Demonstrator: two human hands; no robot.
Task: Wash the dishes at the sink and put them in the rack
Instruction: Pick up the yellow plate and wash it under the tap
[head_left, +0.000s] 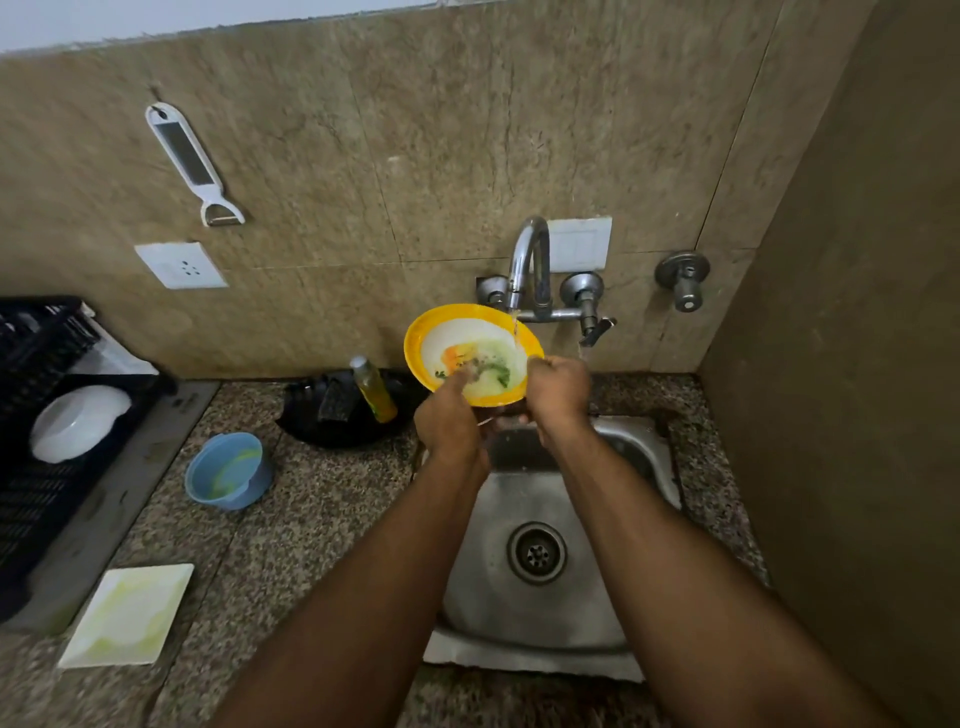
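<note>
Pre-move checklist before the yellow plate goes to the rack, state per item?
1. Water running on plate: ok, a stream falls from the tap onto the yellow plate.
2. Plate clean: not ok, orange and green residue shows on its white centre.
3. Hold secure: ok, right hand grips the plate's rim; left hand rubs its face with a finger.
4. Space in rack: ok, the black rack holds one white bowl with free slots beside it.
5. Dishes left: not ok, blue bowl and square plate show residue on the counter.
6. Plate underside: cannot tell, hidden.
</note>
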